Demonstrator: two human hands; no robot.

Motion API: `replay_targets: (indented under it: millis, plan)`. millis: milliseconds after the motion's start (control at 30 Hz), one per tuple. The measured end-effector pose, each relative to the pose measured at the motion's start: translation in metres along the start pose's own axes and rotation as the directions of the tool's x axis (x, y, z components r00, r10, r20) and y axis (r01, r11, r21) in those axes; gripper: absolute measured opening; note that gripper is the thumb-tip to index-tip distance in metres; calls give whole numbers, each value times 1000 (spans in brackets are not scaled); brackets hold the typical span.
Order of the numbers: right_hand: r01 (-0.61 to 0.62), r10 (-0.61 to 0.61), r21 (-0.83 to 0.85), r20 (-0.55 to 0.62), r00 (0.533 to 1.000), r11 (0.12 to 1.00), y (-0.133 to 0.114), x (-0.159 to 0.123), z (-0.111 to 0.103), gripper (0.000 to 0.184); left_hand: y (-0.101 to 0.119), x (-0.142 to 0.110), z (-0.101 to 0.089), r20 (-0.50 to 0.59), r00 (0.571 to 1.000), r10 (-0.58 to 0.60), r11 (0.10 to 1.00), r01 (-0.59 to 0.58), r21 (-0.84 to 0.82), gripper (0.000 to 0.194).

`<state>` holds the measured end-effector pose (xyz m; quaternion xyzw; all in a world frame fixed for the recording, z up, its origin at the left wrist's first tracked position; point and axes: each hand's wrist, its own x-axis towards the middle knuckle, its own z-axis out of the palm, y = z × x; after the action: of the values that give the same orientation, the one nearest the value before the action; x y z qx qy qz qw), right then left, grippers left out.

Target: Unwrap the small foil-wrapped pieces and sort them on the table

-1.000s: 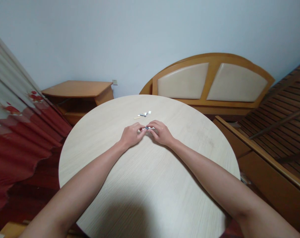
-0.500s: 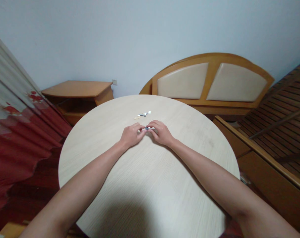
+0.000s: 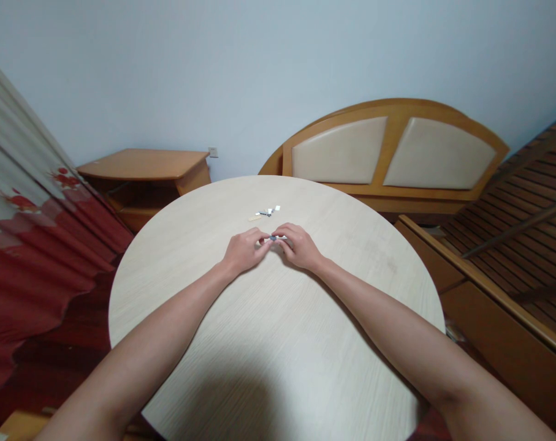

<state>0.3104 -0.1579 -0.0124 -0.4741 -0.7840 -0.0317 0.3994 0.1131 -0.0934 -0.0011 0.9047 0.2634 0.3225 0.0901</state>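
pale wood tabletop (image 3: 351, 294) under both hands, the left hand (image 3: 245, 251) and right hand (image 3: 300, 247) curled nearly shut, fingers together, pinching a small silver-and-dark piece (image 3: 273, 237) between them above the surface; just beyond lie small silver scraps (image 3: 265, 212) and a thin tan strip (image 3: 254, 218).

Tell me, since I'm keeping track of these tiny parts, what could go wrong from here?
The small white-and-dark piece pinched between the left hand and right hand could slip, and it might be hard to spot on the pale round table. The loose shiny bits and light wooden stick lie just beyond the fingers, so a careless move might knock them out of place.
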Motion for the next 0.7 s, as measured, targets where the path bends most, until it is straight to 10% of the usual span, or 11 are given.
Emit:
replay_targets:
  millis: [700]
  plan:
    - [7, -7, -14, -12, 1000, 1000, -3, 1, -10, 16, -2, 0, 1, -46, 999, 28, 998, -30, -50, 21]
